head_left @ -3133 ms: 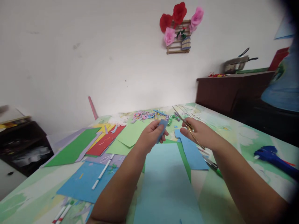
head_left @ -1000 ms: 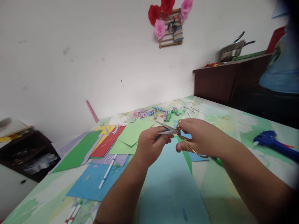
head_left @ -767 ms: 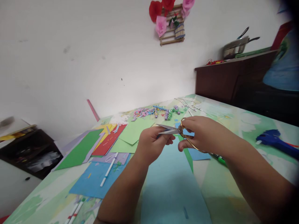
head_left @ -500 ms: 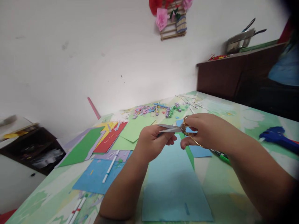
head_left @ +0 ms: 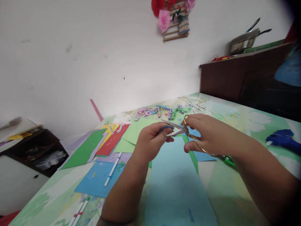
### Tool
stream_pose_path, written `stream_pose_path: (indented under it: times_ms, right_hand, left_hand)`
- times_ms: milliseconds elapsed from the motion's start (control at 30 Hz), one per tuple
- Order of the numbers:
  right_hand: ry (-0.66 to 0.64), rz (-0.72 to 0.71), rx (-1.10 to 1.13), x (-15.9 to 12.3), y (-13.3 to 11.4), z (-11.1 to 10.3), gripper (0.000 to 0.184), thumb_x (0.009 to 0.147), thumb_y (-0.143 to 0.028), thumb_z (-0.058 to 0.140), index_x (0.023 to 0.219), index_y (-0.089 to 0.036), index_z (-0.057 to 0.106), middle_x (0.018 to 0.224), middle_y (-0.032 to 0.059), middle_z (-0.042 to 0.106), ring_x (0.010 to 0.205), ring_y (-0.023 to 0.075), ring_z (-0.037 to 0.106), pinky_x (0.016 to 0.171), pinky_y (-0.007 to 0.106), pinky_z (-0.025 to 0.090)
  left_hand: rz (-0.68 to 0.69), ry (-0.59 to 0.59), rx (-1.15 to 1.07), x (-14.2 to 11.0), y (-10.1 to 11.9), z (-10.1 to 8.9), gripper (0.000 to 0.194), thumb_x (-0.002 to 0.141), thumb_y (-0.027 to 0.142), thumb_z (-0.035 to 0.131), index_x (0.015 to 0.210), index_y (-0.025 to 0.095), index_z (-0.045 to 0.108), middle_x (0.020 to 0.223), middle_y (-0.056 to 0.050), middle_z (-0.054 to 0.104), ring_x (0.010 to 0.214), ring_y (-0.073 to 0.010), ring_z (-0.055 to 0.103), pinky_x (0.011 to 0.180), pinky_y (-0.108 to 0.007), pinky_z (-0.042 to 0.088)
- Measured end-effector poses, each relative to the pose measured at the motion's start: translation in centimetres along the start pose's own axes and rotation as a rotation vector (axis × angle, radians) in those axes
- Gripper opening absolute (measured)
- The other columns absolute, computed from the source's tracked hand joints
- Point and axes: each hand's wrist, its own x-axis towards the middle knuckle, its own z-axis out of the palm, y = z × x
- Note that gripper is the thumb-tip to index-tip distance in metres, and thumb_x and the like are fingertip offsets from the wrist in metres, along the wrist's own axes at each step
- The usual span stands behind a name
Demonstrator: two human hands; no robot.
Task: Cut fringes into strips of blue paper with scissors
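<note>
Head view: just above a pale blue sheet (head_left: pixel 177 185), we see the left hand (head_left: pixel 150 142) pinching a small blue piece (head_left: pixel 165 127) between thumb and fingers, that grip closed and hiding most of it. The right hand (head_left: pixel 209 134) holds gold-handled scissors (head_left: pixel 185 128) by the loops, its fingers curled through them, the blades parted. We judge one relation to matter most: the scissors lie crosswise to us, tips toward the left hand, and the piece's free edge sits left of the pivot, within the mouth of the blades; the left hand is nearer it, and whether steel touches it we cannot tell. On the patterned worktop (head_left: pixel 222 191) we find a white marker (head_left: pixel 113 169) on a blue sheet (head_left: pixel 95 179), a green-handled tool (head_left: pixel 229 162) by the right wrist, and what looks like a blue glue gun (head_left: pixel 284 141) farther right. Beyond lie a red sheet (head_left: pixel 114 139) and a heap of paper scraps (head_left: pixel 146 112). Farthest off, we have a dark cabinet (head_left: pixel 221 77) bearing a steel pan (head_left: pixel 243 42), and a white wall (head_left: pixel 70 78) hung with paper flowers (head_left: pixel 164 20).
</note>
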Motion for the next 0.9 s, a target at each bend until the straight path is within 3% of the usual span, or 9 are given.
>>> stream_pose_path:
  times_ms: [267, 567, 900]
  right_hand:
    - [-0.049, 0.058, 0.057, -0.18, -0.42, -0.01, 0.046, 0.067, -0.066, 0.051, 0.073, -0.021, 0.046, 0.076, 0.0043, 0.053, 0.070, 0.0212, 0.049, 0.055, 0.029, 0.033]
    - [-0.036, 0.071, -0.043, -0.07, -0.60, 0.11, 0.055, 0.062, -0.074, 0.048, 0.069, -0.020, 0.049, 0.069, 0.0037, 0.054, 0.062, 0.0183, 0.048, 0.052, 0.028, 0.031]
    - [-0.048, 0.114, -0.157, 0.02, -0.52, -0.19, 0.060, 0.058, -0.081, 0.042, 0.058, -0.021, 0.046, 0.056, 0.0011, 0.053, 0.051, 0.0153, 0.044, 0.046, 0.025, 0.023]
  left_hand:
    - [-0.014, -0.033, 0.069, -0.05, -0.19, 0.60, 0.021, 0.069, 0.007, 0.050, 0.069, 0.017, 0.067, 0.066, 0.002, 0.064, 0.051, -0.0052, 0.058, 0.046, -0.014, 0.045]
    - [-0.049, -0.027, 0.183, -0.25, 0.24, 0.18, 0.022, 0.065, 0.002, 0.049, 0.063, 0.015, 0.067, 0.062, 0.002, 0.064, 0.048, -0.0058, 0.058, 0.045, -0.014, 0.045]
    - [-0.051, -0.085, 0.121, -0.37, 0.29, -0.27, 0.015, 0.071, 0.013, 0.056, 0.059, 0.015, 0.064, 0.053, 0.004, 0.062, 0.044, -0.0048, 0.057, 0.044, -0.013, 0.046]
